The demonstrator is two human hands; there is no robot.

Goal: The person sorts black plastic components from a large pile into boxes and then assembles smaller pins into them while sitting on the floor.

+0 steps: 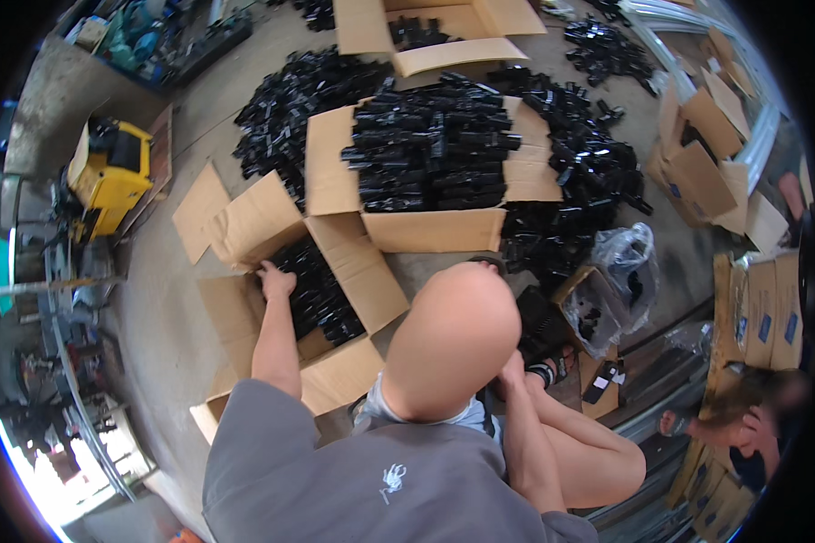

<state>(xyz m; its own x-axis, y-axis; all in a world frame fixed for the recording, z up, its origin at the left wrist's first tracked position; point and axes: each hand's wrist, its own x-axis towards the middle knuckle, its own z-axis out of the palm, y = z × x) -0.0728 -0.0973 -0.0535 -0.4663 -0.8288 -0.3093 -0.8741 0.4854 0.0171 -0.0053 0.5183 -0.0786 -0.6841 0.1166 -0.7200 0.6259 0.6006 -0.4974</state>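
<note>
My left hand (279,282) reaches into an open cardboard box (231,312) on the floor at the left. Its fingers are apart and touch the upper left end of the black plastic parts (321,294) packed in rows there; no part shows clearly inside the grasp. My right hand (512,369) is down beside my raised knee, near my sandalled foot (552,366); the knee and leg hide most of its fingers. Directly ahead stands a fuller cardboard box (435,232), heaped with black parts (435,145) laid side by side.
Loose piles of black parts (290,100) lie around the boxes. Right of my knee is a small box with a clear plastic bag (627,271). Another open carton (697,176) stands at the right, near a co-worker's hand (759,434). A yellow machine (118,176) is at the left.
</note>
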